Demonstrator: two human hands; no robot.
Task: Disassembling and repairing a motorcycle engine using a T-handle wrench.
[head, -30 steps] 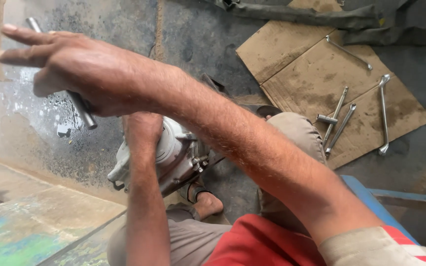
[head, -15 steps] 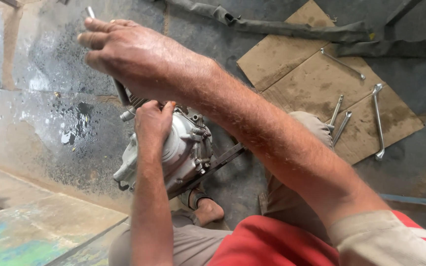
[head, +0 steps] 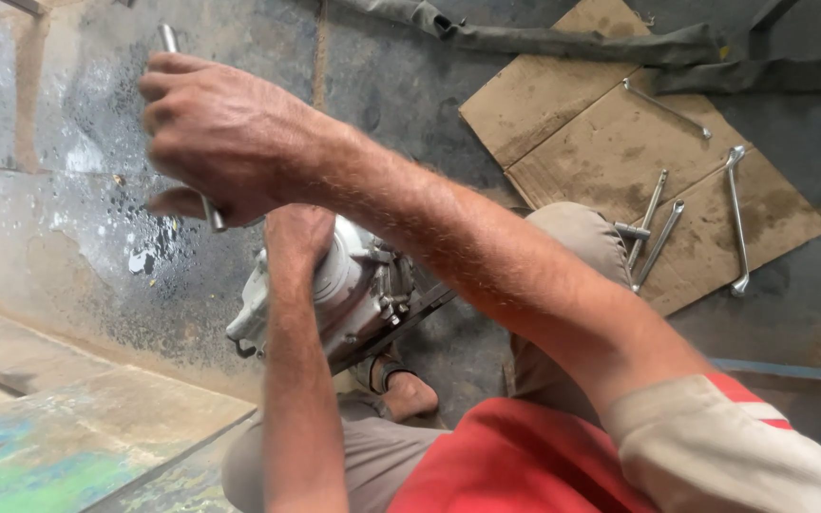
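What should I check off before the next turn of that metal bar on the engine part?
1. Grip on the tool: the right hand is closed around the metal bar. Ok.
2. Workpiece steadied: the left hand rests on the grey engine part. Ok.
3. Tool seated on its fastener: the bar's lower end is hidden behind the hands. Cannot tell.
4. Spare tools out of the way: the wrenches lie on the cardboard, apart from the arms. Ok.
5. Foot placement: the sandalled foot sits directly under the engine part. Not ok if the part slips.
6. Floor: dark wet-looking stains beside the part. Cannot tell if slippery.
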